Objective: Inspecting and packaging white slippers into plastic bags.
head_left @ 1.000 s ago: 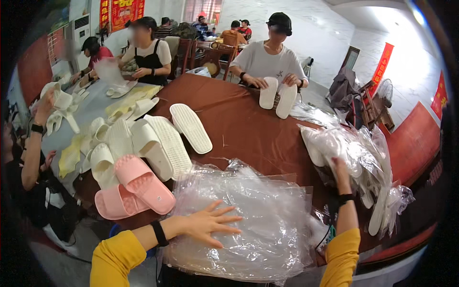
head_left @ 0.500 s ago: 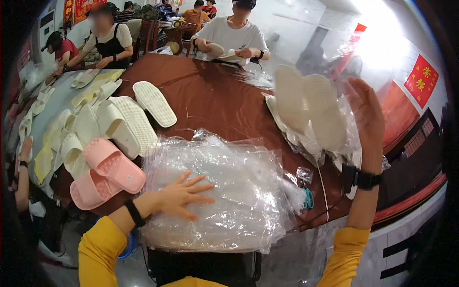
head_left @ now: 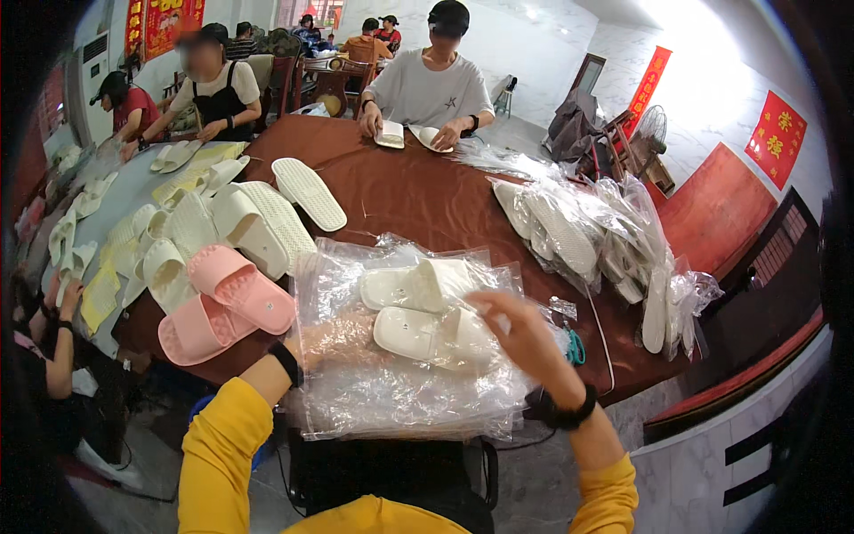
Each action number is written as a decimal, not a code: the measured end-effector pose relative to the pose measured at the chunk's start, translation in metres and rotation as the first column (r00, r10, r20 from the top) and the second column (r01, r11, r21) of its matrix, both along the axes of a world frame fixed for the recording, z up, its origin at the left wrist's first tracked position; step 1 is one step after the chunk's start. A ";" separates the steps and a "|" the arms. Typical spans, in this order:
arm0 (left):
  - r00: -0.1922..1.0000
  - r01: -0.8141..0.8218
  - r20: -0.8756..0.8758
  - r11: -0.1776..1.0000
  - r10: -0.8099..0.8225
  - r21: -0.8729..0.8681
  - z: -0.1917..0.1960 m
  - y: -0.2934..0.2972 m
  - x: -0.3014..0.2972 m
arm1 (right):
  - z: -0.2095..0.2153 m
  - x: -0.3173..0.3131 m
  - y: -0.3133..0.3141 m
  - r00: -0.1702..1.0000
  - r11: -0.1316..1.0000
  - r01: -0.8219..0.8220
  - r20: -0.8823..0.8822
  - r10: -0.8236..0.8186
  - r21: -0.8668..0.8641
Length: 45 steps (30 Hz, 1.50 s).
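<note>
White slippers (head_left: 434, 326) lie side by side on the stack of clear bags (head_left: 374, 405), where half a second ago only the left hand (head_left: 342, 338) rested. That hand now shows blurred through film, just left of the pair; whether it grasps anything I cannot tell. The right hand (head_left: 525, 334), earlier raised by the bagged heap (head_left: 587, 240), is at the pair's right end, fingers loosely extended, closed around nothing.
</note>
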State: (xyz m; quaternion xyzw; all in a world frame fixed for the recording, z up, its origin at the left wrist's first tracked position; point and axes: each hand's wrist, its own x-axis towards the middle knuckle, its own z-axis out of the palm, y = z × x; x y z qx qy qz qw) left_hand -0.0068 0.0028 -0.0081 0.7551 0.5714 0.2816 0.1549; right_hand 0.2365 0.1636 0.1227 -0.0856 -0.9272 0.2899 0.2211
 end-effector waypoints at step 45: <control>0.372 -0.221 0.661 0.753 0.652 -0.619 0.040 -0.079 -0.008 | -0.121 0.022 0.039 0.970 0.971 0.159 0.213 -0.119 -0.179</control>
